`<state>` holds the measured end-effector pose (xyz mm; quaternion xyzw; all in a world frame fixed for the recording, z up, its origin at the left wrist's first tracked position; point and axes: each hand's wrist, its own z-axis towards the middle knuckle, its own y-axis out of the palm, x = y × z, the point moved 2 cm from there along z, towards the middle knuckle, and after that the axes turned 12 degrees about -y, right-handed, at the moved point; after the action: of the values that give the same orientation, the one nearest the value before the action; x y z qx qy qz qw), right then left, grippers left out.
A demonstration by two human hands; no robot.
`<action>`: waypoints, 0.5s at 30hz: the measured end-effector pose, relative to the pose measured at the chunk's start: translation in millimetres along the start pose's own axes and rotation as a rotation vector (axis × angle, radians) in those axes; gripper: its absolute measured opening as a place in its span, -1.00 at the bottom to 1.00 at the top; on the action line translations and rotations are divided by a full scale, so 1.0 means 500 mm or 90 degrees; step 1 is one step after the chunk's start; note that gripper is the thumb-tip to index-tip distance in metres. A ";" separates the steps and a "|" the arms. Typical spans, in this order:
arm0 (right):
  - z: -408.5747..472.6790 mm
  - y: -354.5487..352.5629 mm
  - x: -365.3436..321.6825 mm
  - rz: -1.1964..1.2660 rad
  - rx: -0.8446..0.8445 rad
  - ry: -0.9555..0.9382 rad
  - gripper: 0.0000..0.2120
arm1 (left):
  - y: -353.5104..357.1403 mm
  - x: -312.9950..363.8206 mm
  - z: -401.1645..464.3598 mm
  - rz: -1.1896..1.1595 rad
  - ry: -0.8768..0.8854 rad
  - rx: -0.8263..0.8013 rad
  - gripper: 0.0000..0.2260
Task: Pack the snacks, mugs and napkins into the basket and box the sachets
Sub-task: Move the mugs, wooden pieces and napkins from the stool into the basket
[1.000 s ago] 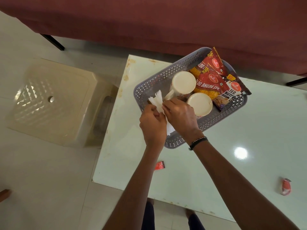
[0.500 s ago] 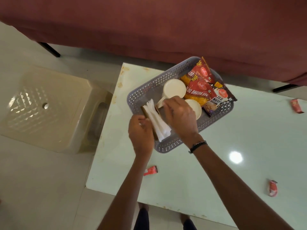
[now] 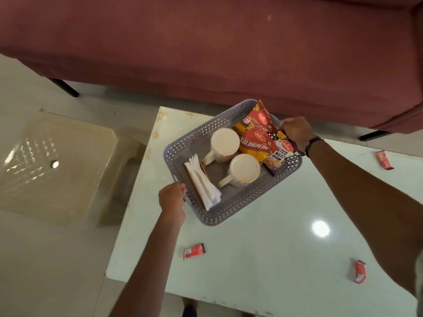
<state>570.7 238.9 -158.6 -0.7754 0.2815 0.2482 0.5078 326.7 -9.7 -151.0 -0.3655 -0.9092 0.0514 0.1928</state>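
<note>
A grey perforated basket point(image 3: 238, 208) sits on the pale glass table point(image 3: 263, 259). It holds two cream mugs point(image 3: 224, 142) point(image 3: 245, 168), red snack packets point(image 3: 256, 143), a nuts packet point(image 3: 278, 156) and a stack of white napkins point(image 3: 204, 185) in a brown holder at its near-left end. My left hand point(image 3: 171, 199) grips the basket's near-left end. My right hand point(image 3: 296, 132) grips its far-right end, beside the snack packets. Three red sachets lie loose on the table: one near the front point(image 3: 194, 251), one at the right front point(image 3: 359, 271), one at the far right point(image 3: 384, 159).
A maroon sofa point(image 3: 206, 46) runs along the far side of the table. A cream plastic stool point(image 3: 52, 165) stands on the floor to the left. No box is in view. My feet show under the table's near edge.
Both hands have left the napkins, which now rest in the basket. My left hand moved to the basket's near-left end and my right hand swung across to its far-right end.
</note>
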 end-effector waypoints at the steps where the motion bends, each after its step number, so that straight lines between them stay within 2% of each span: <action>1: 0.000 0.004 0.005 0.027 0.018 0.004 -0.80 | 0.001 0.001 -0.002 -0.007 -0.008 0.003 -0.78; 5: -0.013 0.000 0.013 0.071 0.049 -0.013 -0.80 | 0.003 0.019 -0.009 -0.020 0.012 0.001 -0.73; 9: -0.060 -0.050 0.014 0.110 0.094 -0.042 -0.83 | 0.000 0.040 -0.041 -0.026 0.079 0.033 -0.80; 15: -0.164 -0.216 0.005 0.195 0.133 -0.053 -0.82 | 0.004 0.066 -0.152 -0.011 0.167 -0.062 -0.77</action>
<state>654.9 197.8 -60.5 -0.6556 0.3991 0.3243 0.5530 335.6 10.7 -71.0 -0.3701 -0.8808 -0.0428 0.2921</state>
